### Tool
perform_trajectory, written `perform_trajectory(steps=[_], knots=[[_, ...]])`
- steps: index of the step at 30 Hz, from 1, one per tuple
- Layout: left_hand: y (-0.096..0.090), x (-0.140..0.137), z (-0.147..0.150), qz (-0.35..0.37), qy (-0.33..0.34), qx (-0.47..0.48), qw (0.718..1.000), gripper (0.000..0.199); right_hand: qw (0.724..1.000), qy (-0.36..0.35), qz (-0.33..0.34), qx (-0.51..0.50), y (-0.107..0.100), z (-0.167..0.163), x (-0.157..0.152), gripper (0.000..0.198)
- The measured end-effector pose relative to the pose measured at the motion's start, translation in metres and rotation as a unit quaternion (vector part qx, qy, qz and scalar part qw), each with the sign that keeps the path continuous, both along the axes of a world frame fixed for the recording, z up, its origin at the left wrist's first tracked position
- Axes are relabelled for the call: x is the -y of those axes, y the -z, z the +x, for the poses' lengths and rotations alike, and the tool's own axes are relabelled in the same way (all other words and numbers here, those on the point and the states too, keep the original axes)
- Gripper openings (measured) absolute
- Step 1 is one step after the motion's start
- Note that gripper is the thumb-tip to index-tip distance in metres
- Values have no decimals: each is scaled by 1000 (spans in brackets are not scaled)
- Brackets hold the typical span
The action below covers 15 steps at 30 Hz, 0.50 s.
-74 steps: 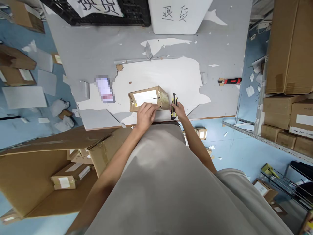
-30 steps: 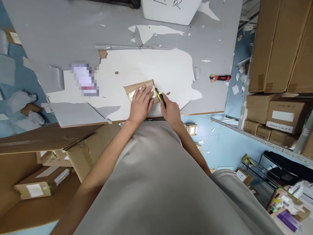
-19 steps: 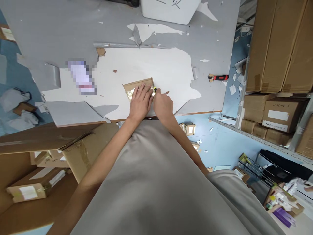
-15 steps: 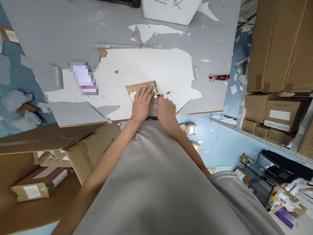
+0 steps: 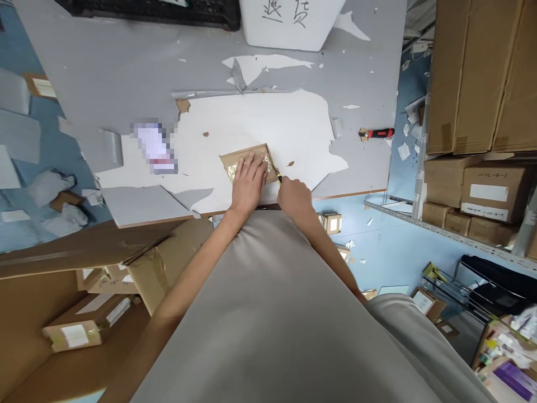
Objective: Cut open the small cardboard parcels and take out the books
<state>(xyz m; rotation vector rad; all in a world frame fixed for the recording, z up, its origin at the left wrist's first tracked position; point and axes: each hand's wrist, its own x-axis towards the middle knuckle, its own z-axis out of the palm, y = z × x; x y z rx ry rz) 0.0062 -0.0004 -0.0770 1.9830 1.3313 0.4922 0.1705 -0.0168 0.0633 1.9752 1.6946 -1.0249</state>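
Note:
A small, flat cardboard box point(image 5: 235, 154) with shiny clear tape across it lies on the white part of the table. My left hand point(image 5: 249, 183) rests flat on the box, fingers stretched out over the tape. Just right of it, my right hand point(image 5: 295, 196) is closed around a utility knife point(image 5: 279, 177), of which only a yellow and dark front part shows. The knife's tip is at the right edge of the box; how far the blade goes in is too small to tell.
A red and black cutter point(image 5: 380, 133) lies at the table's right. A blurred-out phone-like object point(image 5: 156, 146) is at left. A white bin point(image 5: 289, 33) and a black tray-like object point(image 5: 168, 17) stand at the back. A large open carton point(image 5: 20, 319) sits lower left; shelved boxes point(image 5: 482, 190) are at right.
My right hand and the knife have drawn back toward me along the box's right edge, showing more of the knife. My left hand stays on the box. The camera view has shifted slightly.

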Motion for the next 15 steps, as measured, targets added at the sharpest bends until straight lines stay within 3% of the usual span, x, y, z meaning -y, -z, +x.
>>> perform_trajectory(steps=[4,7,11,15], knots=[[-1,1,-19,22,0,0,1000,48,996,59,70,11,9,29,-3,40],[-5,7,-39,31,-8,-2,999,47,985,132,107,25,52,54,-12,49],[-12,23,-66,32,-42,-13,999,49,982,179,50,40,124,75,-24,57],[-21,42,-87,26,-117,-26,992,50,981,189,29,39,164,82,-22,63]])
